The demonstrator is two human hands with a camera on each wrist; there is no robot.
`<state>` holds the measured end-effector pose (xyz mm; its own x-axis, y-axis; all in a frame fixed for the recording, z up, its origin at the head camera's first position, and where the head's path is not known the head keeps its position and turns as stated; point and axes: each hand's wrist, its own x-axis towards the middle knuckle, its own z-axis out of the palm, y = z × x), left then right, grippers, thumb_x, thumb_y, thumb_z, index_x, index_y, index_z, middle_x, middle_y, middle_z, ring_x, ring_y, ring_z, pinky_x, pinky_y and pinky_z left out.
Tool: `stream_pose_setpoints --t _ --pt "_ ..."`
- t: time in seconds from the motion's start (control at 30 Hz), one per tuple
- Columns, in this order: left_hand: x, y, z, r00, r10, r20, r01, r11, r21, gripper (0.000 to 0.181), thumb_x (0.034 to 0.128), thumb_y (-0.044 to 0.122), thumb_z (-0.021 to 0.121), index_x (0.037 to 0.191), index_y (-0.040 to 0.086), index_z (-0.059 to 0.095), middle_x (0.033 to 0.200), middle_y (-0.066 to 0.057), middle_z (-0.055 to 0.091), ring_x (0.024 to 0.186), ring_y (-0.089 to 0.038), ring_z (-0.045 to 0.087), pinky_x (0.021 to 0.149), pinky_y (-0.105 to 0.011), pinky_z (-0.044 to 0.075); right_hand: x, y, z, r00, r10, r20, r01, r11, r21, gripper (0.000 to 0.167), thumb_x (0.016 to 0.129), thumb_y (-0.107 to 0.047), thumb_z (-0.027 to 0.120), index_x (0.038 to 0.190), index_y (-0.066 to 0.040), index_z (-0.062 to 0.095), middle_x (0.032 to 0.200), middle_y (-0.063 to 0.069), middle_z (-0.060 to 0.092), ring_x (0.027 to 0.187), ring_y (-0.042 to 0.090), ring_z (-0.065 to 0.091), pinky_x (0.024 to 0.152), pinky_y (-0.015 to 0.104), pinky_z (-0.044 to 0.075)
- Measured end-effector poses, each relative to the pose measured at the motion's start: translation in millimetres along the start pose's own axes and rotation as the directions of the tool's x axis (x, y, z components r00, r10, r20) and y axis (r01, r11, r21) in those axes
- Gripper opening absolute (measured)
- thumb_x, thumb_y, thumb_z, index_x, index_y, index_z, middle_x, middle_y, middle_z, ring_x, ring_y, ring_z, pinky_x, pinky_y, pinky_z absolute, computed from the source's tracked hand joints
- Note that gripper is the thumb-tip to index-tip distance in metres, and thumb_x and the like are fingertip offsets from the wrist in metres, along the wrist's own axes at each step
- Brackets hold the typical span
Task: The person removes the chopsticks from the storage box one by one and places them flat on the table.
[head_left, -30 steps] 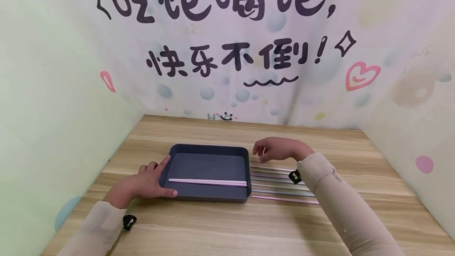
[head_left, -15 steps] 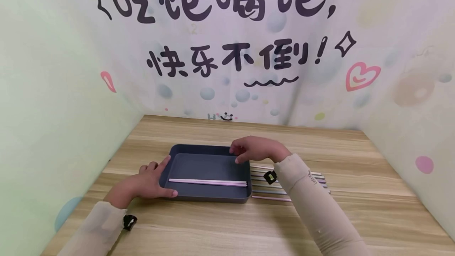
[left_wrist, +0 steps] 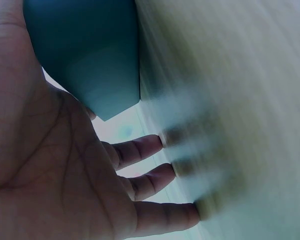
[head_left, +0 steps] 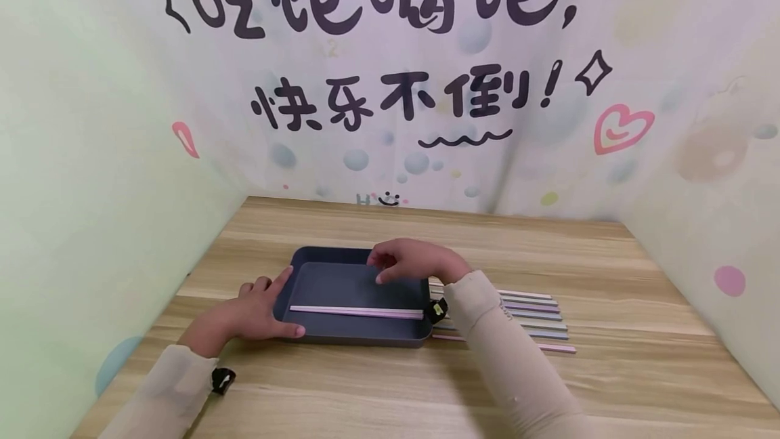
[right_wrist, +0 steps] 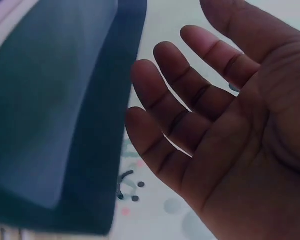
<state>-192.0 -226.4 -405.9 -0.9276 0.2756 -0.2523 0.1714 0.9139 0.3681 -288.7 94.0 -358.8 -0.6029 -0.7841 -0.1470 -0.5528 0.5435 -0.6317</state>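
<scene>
A dark blue-grey rectangular tray (head_left: 356,341) lies on the table with a pair of pale pink chopsticks (head_left: 359,311) inside, parallel to its front wall. At the tray's left end is my left hand (head_left: 256,310), thumb over the front corner and index finger along the left rim; its other fingertips touch the tabletop in the left wrist view. Over the tray's right back part hovers my right hand (head_left: 414,259), fingers loosely bent with nothing between them. In the right wrist view its palm (right_wrist: 240,125) is bare.
Several chopsticks (head_left: 548,324) in different colours lie side by side on the wooden table (head_left: 341,391), right of the tray, partly hidden by the right forearm. Printed curtains (head_left: 390,168) stand behind and at both sides.
My right hand has moved left, from beyond the tray's right edge to above the tray. More of the loose chopsticks' right ends now shows. The left hand, tray and pink chopsticks stay put.
</scene>
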Motion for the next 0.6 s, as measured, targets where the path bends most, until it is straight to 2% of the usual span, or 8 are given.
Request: stream_pose_setpoints --t 0.27,0.6 --pt "-0.3 -0.5 0.6 1.0 -0.003 0.003 0.003 1.0 0.0 0.126 0.0726 0.07 0.074 0.157 0.004 0.009 0.138 -0.036 0.034 0.123 -0.056 0.033 0.089 -0.067 0.042 15.3 -0.3 19.4 0.997 0.026 0.068 -0.027 1.0 0.016 0.029 0.093 -0.017 0.072 0.118 -0.006 0.065 0.101 -0.003 0.063 0.093 0.014 0.057 0.083 0.029 0.048" --pt "0.1 -1.0 0.7 1.0 0.005 -0.005 -0.005 1.0 0.008 0.126 0.073 0.069 0.074 0.157 0.003 0.01 0.137 -0.036 0.034 0.122 -0.057 0.033 0.088 -0.067 0.042 29.2 6.1 39.8 0.993 -0.011 0.12 0.005 0.999 0.053 0.022 0.092 -0.011 0.072 0.113 -0.007 0.066 0.091 -0.003 0.061 0.083 0.011 0.054 0.075 0.025 0.045"
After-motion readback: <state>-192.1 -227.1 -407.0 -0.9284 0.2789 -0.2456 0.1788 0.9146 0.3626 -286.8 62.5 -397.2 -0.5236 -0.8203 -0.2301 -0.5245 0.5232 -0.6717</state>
